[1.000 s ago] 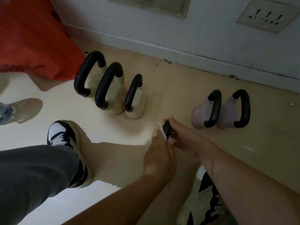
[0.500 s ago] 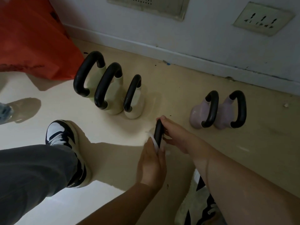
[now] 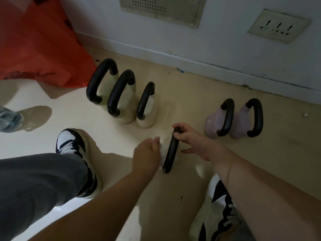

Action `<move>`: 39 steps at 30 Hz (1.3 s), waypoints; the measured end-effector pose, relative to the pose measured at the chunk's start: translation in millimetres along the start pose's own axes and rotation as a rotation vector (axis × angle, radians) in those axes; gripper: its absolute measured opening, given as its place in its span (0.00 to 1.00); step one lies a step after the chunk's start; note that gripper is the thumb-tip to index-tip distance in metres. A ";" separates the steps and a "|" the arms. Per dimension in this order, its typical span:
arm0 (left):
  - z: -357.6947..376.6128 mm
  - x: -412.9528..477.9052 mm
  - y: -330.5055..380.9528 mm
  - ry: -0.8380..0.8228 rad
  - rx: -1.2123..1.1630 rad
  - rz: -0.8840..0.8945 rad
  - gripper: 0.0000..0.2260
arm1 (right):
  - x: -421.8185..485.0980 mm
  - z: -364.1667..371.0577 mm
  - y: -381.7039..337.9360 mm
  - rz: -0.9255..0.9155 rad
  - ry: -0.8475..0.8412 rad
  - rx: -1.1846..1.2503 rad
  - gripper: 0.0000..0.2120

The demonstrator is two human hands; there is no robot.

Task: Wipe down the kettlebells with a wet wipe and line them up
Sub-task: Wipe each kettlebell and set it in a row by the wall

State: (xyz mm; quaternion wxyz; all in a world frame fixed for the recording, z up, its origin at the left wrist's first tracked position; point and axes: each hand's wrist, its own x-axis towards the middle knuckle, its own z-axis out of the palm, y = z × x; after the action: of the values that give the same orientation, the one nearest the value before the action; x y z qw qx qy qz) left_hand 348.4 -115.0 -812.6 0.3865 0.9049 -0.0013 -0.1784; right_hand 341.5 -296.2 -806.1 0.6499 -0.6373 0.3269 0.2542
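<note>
The room is dim, and the wall (image 3: 243,49) reads grey and flat. The pale floor (image 3: 43,94) is brightest at the left, with glossy glare near the bottom edge. Shadows of the plastic bottle (image 3: 8,119), left shoe (image 3: 71,145) and cream kettlebells (image 3: 147,108) fall rightward, so the light comes from the left. The left hand (image 3: 145,153) is softly motion-blurred. Wide-angle distortion tilts the wall socket (image 3: 278,26).

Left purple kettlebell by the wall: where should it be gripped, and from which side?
Probably best to grip the black handle of the left purple kettlebell at the top of its arch, from above. It stands upright on the floor with the loop clear of the body, and its neighbour crowds its right side.
</note>
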 end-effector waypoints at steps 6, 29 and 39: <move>-43.7 24.7 2.4 0.192 -0.199 -0.116 0.11 | -4.9 -11.2 -0.8 -0.027 -0.081 -0.226 0.29; 9.3 -22.0 7.5 -0.115 0.049 0.182 0.22 | -14.0 -7.0 58.2 -0.299 0.217 -0.697 0.27; 7.5 -20.3 -2.8 -0.170 0.088 0.173 0.25 | -13.4 -5.2 60.1 -0.275 0.204 -0.610 0.24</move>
State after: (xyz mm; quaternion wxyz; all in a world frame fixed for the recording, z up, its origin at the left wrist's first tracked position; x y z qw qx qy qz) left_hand 326.6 -115.4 -812.8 0.3590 0.8990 -0.1198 -0.2203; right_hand 287.3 -296.6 -835.8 0.4220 -0.8623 0.2101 0.1853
